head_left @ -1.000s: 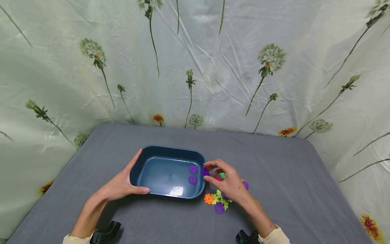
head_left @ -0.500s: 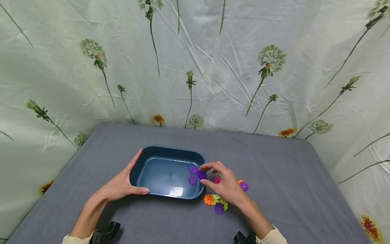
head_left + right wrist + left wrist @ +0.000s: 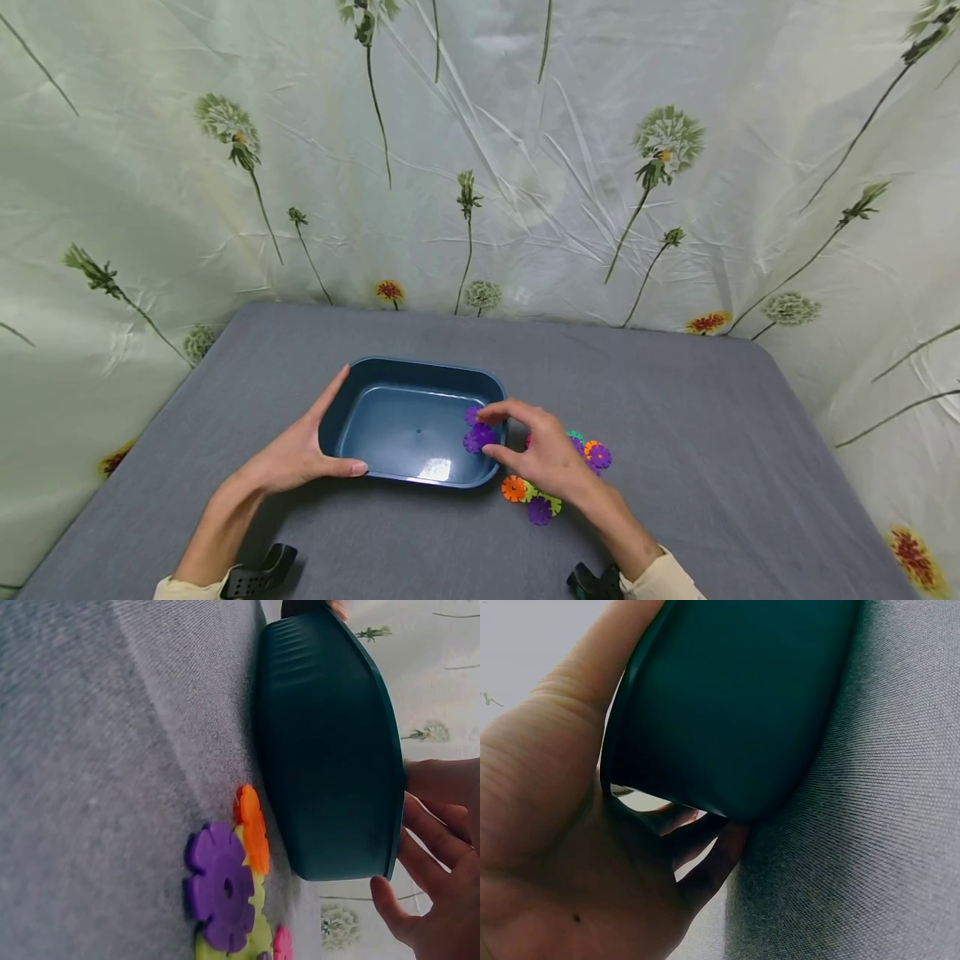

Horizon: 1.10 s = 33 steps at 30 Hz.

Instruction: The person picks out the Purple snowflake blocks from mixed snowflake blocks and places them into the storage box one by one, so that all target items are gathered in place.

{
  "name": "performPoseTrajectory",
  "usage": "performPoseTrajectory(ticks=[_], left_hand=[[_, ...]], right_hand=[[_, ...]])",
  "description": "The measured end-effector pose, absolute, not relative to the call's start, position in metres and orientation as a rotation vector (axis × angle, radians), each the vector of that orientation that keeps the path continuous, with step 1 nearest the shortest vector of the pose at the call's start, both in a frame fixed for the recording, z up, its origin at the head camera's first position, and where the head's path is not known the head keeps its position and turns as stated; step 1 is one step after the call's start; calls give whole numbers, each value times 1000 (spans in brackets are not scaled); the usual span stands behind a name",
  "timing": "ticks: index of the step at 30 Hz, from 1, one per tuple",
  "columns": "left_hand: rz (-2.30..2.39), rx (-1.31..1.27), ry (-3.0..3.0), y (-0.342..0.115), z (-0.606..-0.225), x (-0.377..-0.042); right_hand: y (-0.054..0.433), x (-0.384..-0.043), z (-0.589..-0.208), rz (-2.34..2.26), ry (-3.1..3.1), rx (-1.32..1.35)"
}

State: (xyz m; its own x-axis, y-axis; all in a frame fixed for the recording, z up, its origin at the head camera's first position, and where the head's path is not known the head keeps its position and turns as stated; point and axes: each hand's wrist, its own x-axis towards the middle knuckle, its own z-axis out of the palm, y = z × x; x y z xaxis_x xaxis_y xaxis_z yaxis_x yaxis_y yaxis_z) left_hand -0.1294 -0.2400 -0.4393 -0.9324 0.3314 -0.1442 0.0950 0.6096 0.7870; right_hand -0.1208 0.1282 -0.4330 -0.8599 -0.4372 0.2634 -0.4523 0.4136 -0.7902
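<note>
My left hand [image 3: 300,450] grips the left end of a dark blue plastic tub [image 3: 390,429], thumb along the near rim and fingers spread round the end wall. In the left wrist view the fingers [image 3: 716,859] reach round that wall. Over the tub's right end, my right hand [image 3: 551,454] holds a purple snowflake disc [image 3: 483,434] between thumb and fingertips. It overlaps other purple discs [image 3: 472,415] lying on the tub floor. The right wrist view shows this hand at the rim, the held disc hidden behind the tub wall [image 3: 330,750].
Right of the tub, partly under my right hand, lie loose discs: an orange disc [image 3: 513,488], a purple disc [image 3: 539,511], yellow-green ones [image 3: 554,502] and another purple one [image 3: 599,456]. Grey cloth [image 3: 675,400] covers the table; a flower-print curtain [image 3: 562,208] hangs behind.
My right hand has moved left from the tub's right rim to over its floor, carrying the purple disc beside the others. The left hand and tub have stayed put.
</note>
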Motion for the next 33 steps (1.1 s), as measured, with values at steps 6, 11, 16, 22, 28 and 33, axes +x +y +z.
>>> performPoseTrajectory(ticks=[6,11,16,22,28,33], left_hand=[[1237,349,2563,-240,-440,-130],[1243,341,2559,-241,-442,-130],[1245,343,2555,-241,-442,-130],[1248,357,2553,-240,-440,-131],[1250,342,2557,-240,-442,-130],[1252,344,2556,-239,-441,-131]], right_hand=[[122,-124,-429,1483,-2699,866],[119,-127,-428,1450,-2741,912],[116,-129,-426,1396,-2775,964],[111,-133,-424,1293,-2873,973],[105,-134,-425,1192,-2972,968],[104,-135,-424,1183,-3004,960]])
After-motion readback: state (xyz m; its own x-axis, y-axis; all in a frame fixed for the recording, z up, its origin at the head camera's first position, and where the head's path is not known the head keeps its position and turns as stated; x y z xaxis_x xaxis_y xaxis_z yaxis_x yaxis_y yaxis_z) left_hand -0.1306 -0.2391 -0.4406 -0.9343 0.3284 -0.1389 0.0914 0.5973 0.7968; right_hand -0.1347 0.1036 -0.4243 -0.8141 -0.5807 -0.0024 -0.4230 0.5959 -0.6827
